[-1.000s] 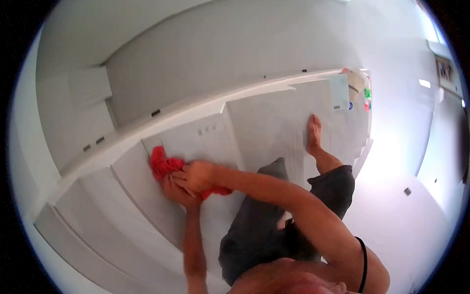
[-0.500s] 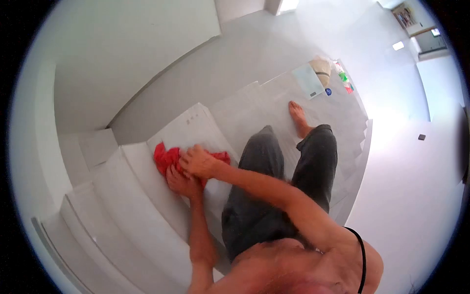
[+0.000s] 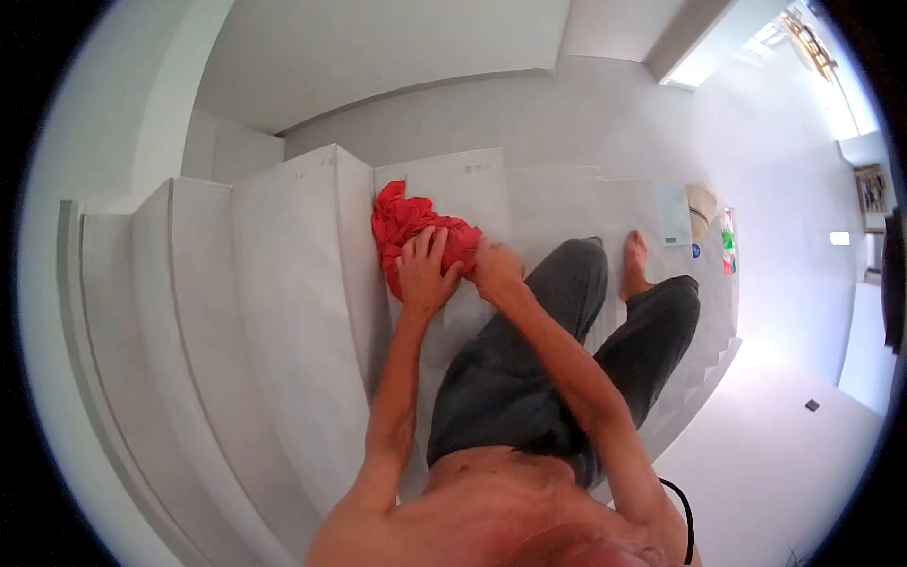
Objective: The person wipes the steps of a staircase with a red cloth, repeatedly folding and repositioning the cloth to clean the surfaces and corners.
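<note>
A crumpled red cloth lies on the white stair tread, close against the riser of the step to its left. My left hand rests on the cloth's lower part with fingers stretched and apart. At the cloth's right end, my right hand is closed around its edge; the fingers are slightly blurred and partly turned from view. Both hands are side by side, almost touching at the thumb of the left.
White steps rise to the left. On the right, a pale flat panel, a beige striped item, a small blue round thing and a colourful packet lie near my bare foot. A wall stands beyond.
My view has turned, so the stairs look more upright. My right hand has gone from atop the cloth beside the left to its right end. The cloth appears more bunched and spread upward.
</note>
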### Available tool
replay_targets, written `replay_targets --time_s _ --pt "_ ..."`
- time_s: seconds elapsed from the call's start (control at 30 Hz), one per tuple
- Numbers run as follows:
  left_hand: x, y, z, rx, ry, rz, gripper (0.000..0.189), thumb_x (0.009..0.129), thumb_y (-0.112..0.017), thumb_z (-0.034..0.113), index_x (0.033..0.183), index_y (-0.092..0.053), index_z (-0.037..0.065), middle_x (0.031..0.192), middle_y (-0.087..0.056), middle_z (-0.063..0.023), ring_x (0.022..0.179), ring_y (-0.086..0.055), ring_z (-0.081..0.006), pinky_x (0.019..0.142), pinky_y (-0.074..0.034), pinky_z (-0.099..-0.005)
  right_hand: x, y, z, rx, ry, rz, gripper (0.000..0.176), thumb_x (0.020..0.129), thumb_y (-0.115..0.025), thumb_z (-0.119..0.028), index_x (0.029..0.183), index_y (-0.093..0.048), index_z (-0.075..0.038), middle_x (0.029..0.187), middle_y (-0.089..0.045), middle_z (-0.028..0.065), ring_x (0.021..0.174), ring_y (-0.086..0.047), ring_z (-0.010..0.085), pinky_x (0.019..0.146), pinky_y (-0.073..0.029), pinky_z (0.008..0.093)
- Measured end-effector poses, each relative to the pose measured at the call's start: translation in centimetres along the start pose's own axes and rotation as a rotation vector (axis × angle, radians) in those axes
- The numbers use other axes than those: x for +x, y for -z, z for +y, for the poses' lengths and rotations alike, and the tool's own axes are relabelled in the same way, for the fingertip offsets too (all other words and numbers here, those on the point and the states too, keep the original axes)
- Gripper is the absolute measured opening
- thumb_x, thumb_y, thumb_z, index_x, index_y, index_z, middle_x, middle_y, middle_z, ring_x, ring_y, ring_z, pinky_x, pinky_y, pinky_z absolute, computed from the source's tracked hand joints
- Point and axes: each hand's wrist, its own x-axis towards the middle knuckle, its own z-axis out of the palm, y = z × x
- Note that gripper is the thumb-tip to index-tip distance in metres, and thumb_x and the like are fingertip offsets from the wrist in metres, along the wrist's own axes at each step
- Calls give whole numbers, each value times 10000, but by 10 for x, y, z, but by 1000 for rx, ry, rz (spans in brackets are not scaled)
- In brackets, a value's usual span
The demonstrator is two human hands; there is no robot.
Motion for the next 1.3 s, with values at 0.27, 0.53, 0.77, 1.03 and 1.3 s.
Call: replay_targets --time_s 0.27,0.53,0.77,1.03,1.3 --pt "27 -32 -17 8 75 326 376 843 -744 326 1131 -637 108 1169 -599 -75 1041 -541 -326 845 -423 -468 16 -4 -9 145 -6 154 416 882 -702 -203 1148 -468 14 1039 -643 245 938 -667 416 795 -550 482" --pt "115 -24 -47 23 76 397 299 890 -694 346 1001 -630 75 1061 -613 -90 976 -559 -309 800 -433 -461 101 9 -39 112 240 395 235 845 -655 -153 978 -520 -15 847 -679 210 810 -682 402 708 -536 501" --pt "131 -5 -26 156 338 21 283 870 -674 326 887 -643 45 991 -606 -135 957 -549 -338 821 -428 -482 120 53 -17 -65 186 360 177 878 -603 -170 979 -615 -26 877 -695 193 853 -686 376 751 -543 486" --pt "111 -54 15 -420 -109 213 351 834 -588 91 1172 -612 0 1321 -559 -194 1285 -481 -392 1092 -335 -523 80 48 25 160 27 338 207 928 -570 -200 1025 -655 -39 941 -695 203 927 -657 414 784 -514 492" --pt "122 -26 13 -373 -239 -190 428 784 -697 178 1197 -650 72 1219 -635 -152 1165 -556 -357 1036 -377 -505 64 54 40 561 226 436 177 878 -598 -148 945 -675 -4 873 -697 216 793 -675 378 705 -514 455"
